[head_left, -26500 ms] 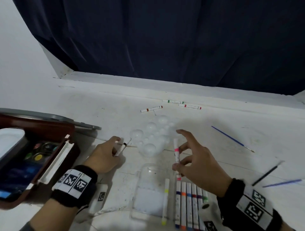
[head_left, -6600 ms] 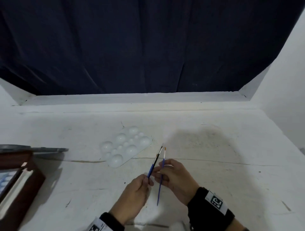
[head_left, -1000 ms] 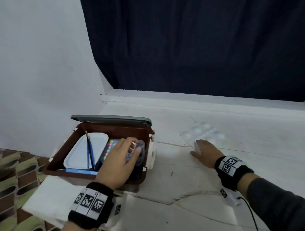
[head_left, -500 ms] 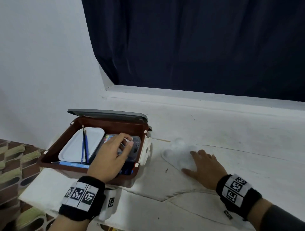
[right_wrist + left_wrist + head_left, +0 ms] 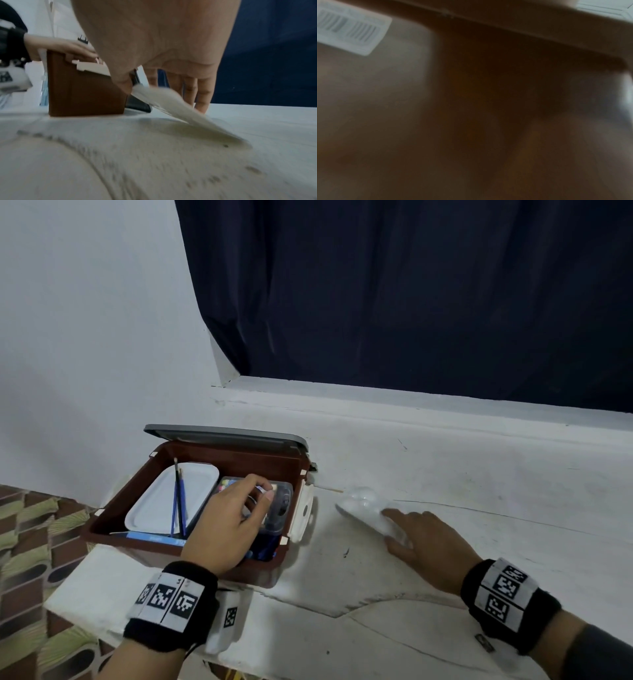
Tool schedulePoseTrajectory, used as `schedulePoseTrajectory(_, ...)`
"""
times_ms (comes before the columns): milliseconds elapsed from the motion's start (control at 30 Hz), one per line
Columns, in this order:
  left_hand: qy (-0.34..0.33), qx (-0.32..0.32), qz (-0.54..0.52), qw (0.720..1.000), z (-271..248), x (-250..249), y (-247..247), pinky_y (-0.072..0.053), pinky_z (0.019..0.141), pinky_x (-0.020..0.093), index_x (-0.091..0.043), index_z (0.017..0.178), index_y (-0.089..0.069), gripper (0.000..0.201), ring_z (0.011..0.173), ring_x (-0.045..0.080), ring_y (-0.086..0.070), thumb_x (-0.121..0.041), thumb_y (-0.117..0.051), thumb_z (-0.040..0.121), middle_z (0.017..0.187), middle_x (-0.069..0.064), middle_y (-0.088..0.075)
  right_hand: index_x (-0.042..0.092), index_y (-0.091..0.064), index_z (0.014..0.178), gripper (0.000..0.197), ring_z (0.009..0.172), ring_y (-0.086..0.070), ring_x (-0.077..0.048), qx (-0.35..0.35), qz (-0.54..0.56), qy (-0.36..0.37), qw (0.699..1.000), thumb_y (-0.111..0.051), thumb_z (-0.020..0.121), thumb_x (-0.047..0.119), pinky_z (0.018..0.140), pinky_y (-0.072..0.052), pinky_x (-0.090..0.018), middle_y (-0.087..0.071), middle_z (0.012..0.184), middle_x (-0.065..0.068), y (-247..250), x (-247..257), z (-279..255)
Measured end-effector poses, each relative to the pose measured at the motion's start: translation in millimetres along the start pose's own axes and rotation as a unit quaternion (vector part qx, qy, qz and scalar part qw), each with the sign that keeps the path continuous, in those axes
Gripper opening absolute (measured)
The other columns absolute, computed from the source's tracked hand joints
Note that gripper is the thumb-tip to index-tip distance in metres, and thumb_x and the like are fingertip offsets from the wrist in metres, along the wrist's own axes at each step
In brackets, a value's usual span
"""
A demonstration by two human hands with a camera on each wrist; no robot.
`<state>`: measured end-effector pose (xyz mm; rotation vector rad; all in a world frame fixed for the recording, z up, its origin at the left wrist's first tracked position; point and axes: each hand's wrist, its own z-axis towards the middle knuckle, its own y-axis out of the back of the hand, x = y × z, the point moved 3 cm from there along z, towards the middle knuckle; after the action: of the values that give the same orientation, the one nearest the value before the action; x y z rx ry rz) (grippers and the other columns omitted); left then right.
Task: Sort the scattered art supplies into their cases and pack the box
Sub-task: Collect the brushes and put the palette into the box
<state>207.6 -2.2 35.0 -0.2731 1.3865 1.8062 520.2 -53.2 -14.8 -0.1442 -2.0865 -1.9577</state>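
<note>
An open brown box (image 5: 236,455) with a grey lid (image 5: 222,434) stands at the table's left edge. Inside lie a white tray (image 5: 154,508) with two blue brushes (image 5: 180,503) and a clear case (image 5: 282,503) of coloured supplies. My left hand (image 5: 263,494) reaches into the box, fingers curled on that case. To the right of the box, my right hand (image 5: 388,525) grips the white palette (image 5: 361,503). In the right wrist view the palette (image 5: 171,104) tilts up off the table, thumb at its raised edge, beside the box (image 5: 82,94).
The white table (image 5: 479,474) ends close behind the box's left side, with patterned floor (image 5: 27,542) below. A dark curtain (image 5: 411,302) hangs behind the ledge. The left wrist view is dark and blurred, showing only brown and a barcode label (image 5: 351,27).
My right hand has drawn the palette left across the table toward the box and now lifts one edge. My left hand has stayed on the clear case.
</note>
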Motion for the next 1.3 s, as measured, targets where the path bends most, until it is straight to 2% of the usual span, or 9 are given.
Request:
schedulePoseTrajectory(200,0.003,-0.010,-0.002,1.000,0.0,-0.5,1.8,-0.046,0.061,0.020,-0.035,0.100,-0.057,0.013,0.072,0.005,-0.061,-0.042,-0.046,0.099,0.085,-0.014,-0.063,0.048,-0.041,0.128,0.028,0.064,-0.059,-0.008,-0.109,0.175,0.015,0.978,-0.028,0.104,0.043,0.065,-0.051,-0.030,-0.065,0.076,0.007,40.0,7.0,1.1)
schedulePoseTrajectory(367,0.003,-0.019,-0.016,1.000,-0.1,-2.0,2.2,-0.047,0.062,0.023,-0.033,0.102,-0.058,0.019,0.070,0.004,-0.061,-0.046,-0.045,0.097,0.086,-0.015,-0.064,0.046,-0.049,0.131,0.031,0.076,-0.061,-0.018,-0.116,0.275,-0.044,0.954,-0.045,0.102,0.036,0.070,-0.044,-0.016,-0.068,0.084,-0.007,34.5,-13.0,4.8)
schedulePoseTrajectory(533,0.008,-0.017,-0.013,1.000,0.0,0.5,2.0,-0.051,0.064,0.026,-0.035,0.105,-0.056,0.018,0.072,0.004,-0.063,-0.047,-0.044,0.098,0.085,-0.012,-0.066,0.046,-0.049,0.131,0.036,0.115,-0.054,-0.017,-0.112,0.380,-0.099,0.913,-0.054,0.099,0.031,0.099,-0.044,-0.033,-0.059,0.125,0.011,29.6,-11.2,-6.2)
schedulePoseTrajectory(667,0.025,-0.028,-0.019,0.999,0.5,3.3,1.9,-0.051,0.064,0.028,-0.035,0.107,-0.055,0.015,0.073,0.005,-0.063,-0.045,-0.046,0.100,0.086,-0.010,-0.067,0.042,-0.041,0.140,0.045,0.111,-0.060,-0.010,-0.147,0.440,-0.085,0.882,-0.055,0.099,0.028,0.101,-0.048,-0.040,-0.064,0.120,0.014,47.1,9.0,-12.2)
schedulePoseTrajectory(767,0.047,-0.047,-0.050,0.996,-0.1,4.6,1.8,-0.053,0.067,0.025,-0.038,0.112,-0.052,0.013,0.082,0.005,-0.066,-0.042,-0.047,0.100,0.092,-0.011,-0.068,0.040,-0.053,0.131,0.034,0.107,-0.061,0.001,-0.206,0.391,0.000,0.897,-0.048,0.102,0.022,0.095,-0.050,-0.030,-0.064,0.116,0.026,71.1,35.8,-16.4)
schedulePoseTrajectory(933,0.011,-0.143,-0.134,0.981,-7.5,-5.6,9.3,-0.053,0.070,0.022,-0.031,0.114,-0.054,0.013,0.084,0.011,-0.067,-0.028,-0.051,0.102,0.090,-0.009,-0.066,0.044,-0.055,0.130,0.036,0.086,-0.068,-0.004,-0.286,0.302,0.104,0.903,-0.042,0.104,0.024,0.072,-0.055,-0.024,-0.068,0.100,0.026,98.5,93.6,-20.9)
schedulePoseTrajectory(1067,0.024,-0.251,-0.307,0.918,-13.8,-2.4,32.2,-0.050,0.073,0.036,-0.021,0.106,-0.057,0.008,0.076,0.027,-0.057,-0.026,-0.052,0.103,0.083,0.008,-0.059,0.041,-0.051,0.137,0.036,0.089,-0.065,0.000,-0.346,0.226,0.152,0.898,-0.043,0.105,0.027,0.072,-0.051,-0.012,-0.067,0.103,0.023,110.8,133.8,-18.8)
schedulePoseTrajectory(1167,0.029,-0.294,-0.393,0.871,-16.2,6.8,61.2,-0.047,0.066,0.026,-0.018,0.102,-0.055,0.009,0.070,0.029,-0.048,-0.022,-0.048,0.098,0.077,0.015,-0.051,0.039,-0.049,0.139,0.037,0.095,-0.063,0.006,-0.336,0.201,0.190,0.900,-0.042,0.103,0.030,0.076,-0.051,-0.011,-0.064,0.110,0.029,119.2,165.1,-8.9)
schedulePoseTrajectory(1300,0.024,-0.252,-0.370,0.894,-6.7,29.6,116.9,-0.044,0.067,0.031,-0.020,0.101,-0.058,0.009,0.074,0.025,-0.051,-0.024,-0.050,0.098,0.081,0.009,-0.055,0.038,-0.049,0.138,0.036,0.093,-0.060,0.008,-0.285,0.156,0.230,0.918,-0.042,0.104,0.029,0.077,-0.046,-0.008,-0.069,0.105,0.018,120.9,206.1,15.9)
